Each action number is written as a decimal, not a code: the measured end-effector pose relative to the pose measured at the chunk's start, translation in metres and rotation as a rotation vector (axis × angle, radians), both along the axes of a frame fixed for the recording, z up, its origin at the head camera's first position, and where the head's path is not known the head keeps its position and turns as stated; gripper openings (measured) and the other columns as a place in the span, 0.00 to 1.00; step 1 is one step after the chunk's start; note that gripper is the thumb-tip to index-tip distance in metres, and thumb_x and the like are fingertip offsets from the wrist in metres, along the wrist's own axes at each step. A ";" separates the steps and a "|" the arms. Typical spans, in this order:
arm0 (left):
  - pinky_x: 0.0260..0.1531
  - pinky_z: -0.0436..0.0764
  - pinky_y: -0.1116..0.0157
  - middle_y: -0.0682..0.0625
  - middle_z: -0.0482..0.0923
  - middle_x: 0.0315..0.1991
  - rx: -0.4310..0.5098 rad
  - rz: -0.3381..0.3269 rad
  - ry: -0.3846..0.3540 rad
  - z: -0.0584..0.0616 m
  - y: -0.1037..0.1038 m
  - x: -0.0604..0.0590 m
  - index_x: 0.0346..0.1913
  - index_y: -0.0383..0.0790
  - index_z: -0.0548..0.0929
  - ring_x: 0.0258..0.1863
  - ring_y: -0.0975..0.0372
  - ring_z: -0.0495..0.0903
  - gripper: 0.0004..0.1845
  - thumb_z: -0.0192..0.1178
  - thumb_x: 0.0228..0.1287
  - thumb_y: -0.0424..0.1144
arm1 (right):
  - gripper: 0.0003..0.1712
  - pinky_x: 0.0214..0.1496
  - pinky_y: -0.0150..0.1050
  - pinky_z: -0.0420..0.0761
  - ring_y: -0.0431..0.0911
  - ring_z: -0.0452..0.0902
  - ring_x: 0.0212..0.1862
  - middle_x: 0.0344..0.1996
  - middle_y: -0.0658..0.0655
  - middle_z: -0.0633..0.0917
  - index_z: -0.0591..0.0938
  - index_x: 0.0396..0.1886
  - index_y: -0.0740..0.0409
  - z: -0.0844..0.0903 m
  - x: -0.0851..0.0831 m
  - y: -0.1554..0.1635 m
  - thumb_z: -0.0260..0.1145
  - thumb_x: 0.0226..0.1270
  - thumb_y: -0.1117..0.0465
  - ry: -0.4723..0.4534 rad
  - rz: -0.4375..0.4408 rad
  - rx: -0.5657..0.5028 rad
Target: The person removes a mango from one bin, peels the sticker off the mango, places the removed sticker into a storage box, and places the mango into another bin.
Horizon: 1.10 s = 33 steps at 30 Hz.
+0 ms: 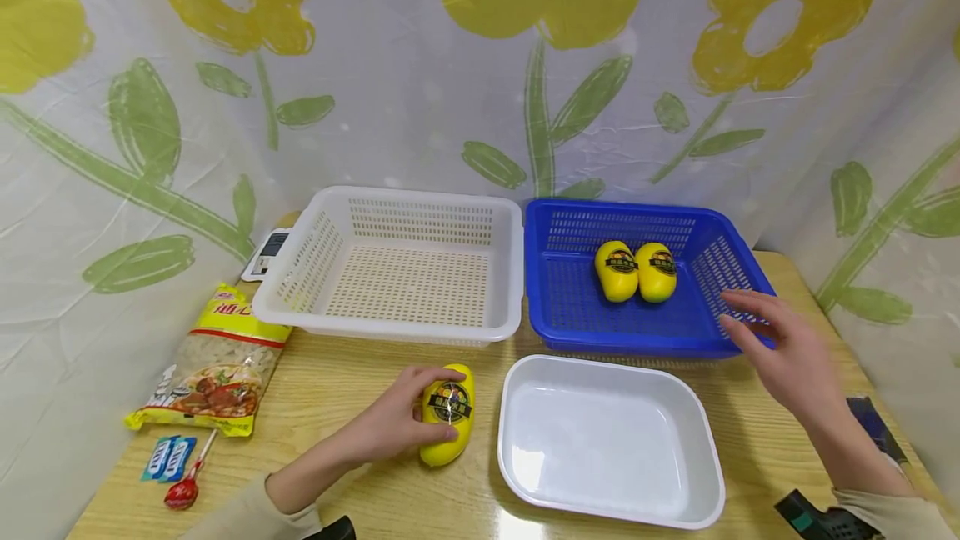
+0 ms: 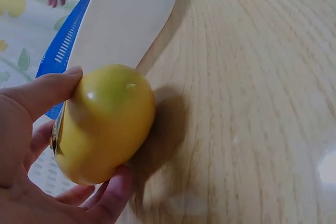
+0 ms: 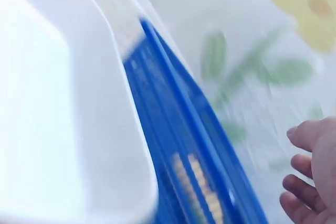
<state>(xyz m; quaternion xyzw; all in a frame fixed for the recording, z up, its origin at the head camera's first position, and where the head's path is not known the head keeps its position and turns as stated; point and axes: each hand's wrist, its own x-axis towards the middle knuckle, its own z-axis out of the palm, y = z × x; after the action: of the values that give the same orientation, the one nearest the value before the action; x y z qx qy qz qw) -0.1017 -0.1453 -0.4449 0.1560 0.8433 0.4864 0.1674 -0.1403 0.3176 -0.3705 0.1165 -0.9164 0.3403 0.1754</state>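
Observation:
My left hand grips a yellow mango with a black label, thumb on one side and fingers on the other. In the left wrist view the mango casts a shadow on the wooden table beside it. Over the right end of the blue basket hovers my right hand, fingers loosely bent and holding nothing. Two more labelled mangoes lie side by side inside that basket, left of the right hand. A white tray sits between the two hands.
A white basket stands left of the blue one. On the left lie a yellow food bag, two small blue packets and a red lollipop. A white device is partly behind the white basket. A dark flat object lies at right.

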 end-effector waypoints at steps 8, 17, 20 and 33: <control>0.48 0.76 0.59 0.39 0.62 0.64 0.020 0.038 0.016 -0.005 0.002 0.001 0.63 0.49 0.75 0.55 0.48 0.71 0.34 0.74 0.52 0.46 | 0.12 0.41 0.25 0.80 0.35 0.81 0.41 0.45 0.51 0.84 0.84 0.51 0.52 0.007 0.002 -0.082 0.65 0.69 0.60 -0.150 0.250 -0.064; 0.51 0.75 0.58 0.44 0.64 0.63 0.042 0.135 0.012 -0.009 0.007 0.002 0.61 0.51 0.77 0.54 0.52 0.72 0.34 0.76 0.49 0.46 | 0.12 0.47 0.36 0.83 0.42 0.81 0.45 0.45 0.54 0.85 0.85 0.49 0.55 -0.007 0.005 -0.162 0.66 0.68 0.60 -0.335 0.555 -0.174; 0.53 0.74 0.57 0.44 0.65 0.62 0.053 0.159 0.000 -0.010 0.008 0.002 0.61 0.51 0.77 0.55 0.53 0.71 0.34 0.77 0.49 0.45 | 0.12 0.48 0.35 0.83 0.41 0.81 0.45 0.44 0.53 0.85 0.84 0.49 0.55 -0.011 0.004 -0.184 0.66 0.69 0.59 -0.388 0.628 -0.183; 0.56 0.71 0.53 0.47 0.68 0.61 0.077 0.208 -0.010 -0.008 0.005 0.004 0.59 0.52 0.78 0.59 0.53 0.68 0.32 0.78 0.48 0.44 | 0.13 0.46 0.34 0.82 0.38 0.83 0.41 0.41 0.55 0.87 0.85 0.47 0.62 -0.025 -0.006 -0.244 0.68 0.66 0.60 -0.310 0.746 0.065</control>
<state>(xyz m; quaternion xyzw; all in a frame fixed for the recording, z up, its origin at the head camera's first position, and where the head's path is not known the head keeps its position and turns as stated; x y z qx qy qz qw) -0.0980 -0.1401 -0.4526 0.0718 0.8348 0.5338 0.1141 -0.1462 0.0737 -0.3958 0.3938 -0.8372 0.3651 -0.1041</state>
